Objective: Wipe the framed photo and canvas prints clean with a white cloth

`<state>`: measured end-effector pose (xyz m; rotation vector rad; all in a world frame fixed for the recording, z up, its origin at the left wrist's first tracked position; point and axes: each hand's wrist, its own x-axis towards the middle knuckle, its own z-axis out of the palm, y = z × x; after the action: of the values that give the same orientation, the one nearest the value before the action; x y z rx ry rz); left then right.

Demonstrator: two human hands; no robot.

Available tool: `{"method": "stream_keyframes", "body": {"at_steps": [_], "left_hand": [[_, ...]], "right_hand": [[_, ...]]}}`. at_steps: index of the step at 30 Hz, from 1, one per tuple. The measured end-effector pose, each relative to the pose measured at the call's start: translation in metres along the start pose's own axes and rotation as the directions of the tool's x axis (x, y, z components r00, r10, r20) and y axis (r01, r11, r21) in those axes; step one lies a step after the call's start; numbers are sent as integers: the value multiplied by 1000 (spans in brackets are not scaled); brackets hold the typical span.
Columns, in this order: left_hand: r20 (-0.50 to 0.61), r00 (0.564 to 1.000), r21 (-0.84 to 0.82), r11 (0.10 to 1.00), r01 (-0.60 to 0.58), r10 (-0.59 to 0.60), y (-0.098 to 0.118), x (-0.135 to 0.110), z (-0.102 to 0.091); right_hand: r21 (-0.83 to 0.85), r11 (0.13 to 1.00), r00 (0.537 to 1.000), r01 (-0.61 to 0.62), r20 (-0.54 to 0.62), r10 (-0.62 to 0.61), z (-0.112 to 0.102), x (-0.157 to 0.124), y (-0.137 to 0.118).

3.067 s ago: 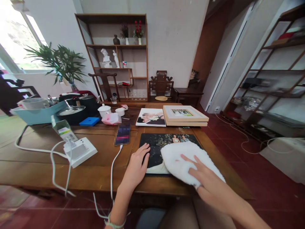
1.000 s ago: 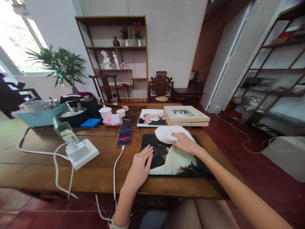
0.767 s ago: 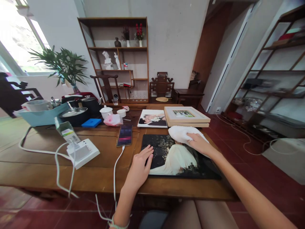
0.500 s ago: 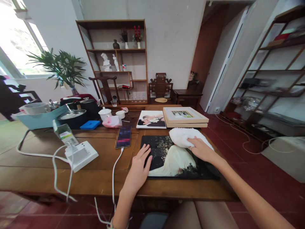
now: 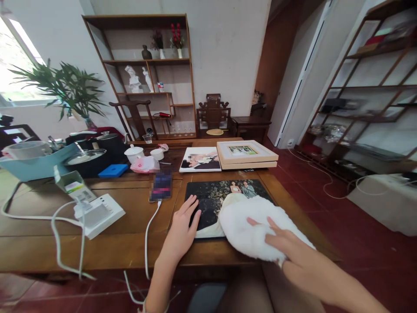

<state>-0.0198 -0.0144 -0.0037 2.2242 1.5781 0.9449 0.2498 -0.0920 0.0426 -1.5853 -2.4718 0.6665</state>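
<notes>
A dark photo panel (image 5: 215,195) showing a couple lies flat on the wooden table (image 5: 137,208) in front of me. My left hand (image 5: 182,228) rests open on the panel's near left corner, fingers flat. My right hand (image 5: 276,237) presses flat on a fluffy white cloth (image 5: 247,226) that covers the panel's near right part, fingers stretched out.
Behind the panel lie a second photo print (image 5: 200,158) and stacked wooden frames (image 5: 246,154). A phone (image 5: 160,186) on a white cable, a white power strip (image 5: 97,213), tea ware (image 5: 133,153) and a blue tray (image 5: 32,165) sit to the left. Shelves stand behind and right.
My right hand has drawn the white cloth from the panel's far right corner down to its near right edge. The left hand has stayed on the near left corner.
</notes>
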Motion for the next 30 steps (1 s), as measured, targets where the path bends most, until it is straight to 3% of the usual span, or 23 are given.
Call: {"method": "stream_keyframes", "body": {"at_steps": [6,11,15,19,27,30], "left_hand": [[0,1000,-7,1000,-8,8,0,1,-2],[-41,998,-43,998,-39,37,-2,1,-2],[-42,998,-33,999,-41,40,-4,0,0],[-33,999,-11,999,-40,39,-5,0,1],[-11,1000,16,1000,-20,20,-2,1,0],[-9,1000,19,1000,-20,20,-2,0,0]], "right_hand": [[-6,995,985,-98,-142,96,-25,63,26],[-39,999,976,-19,-216,10,-49,108,47],[-52,999,969,-8,-246,-5,-51,119,51],[-75,997,966,-22,-258,2,-35,103,43],[-31,999,996,-13,-86,10,6,5,5],[-5,1000,999,-28,-25,28,14,-15,1]]}}
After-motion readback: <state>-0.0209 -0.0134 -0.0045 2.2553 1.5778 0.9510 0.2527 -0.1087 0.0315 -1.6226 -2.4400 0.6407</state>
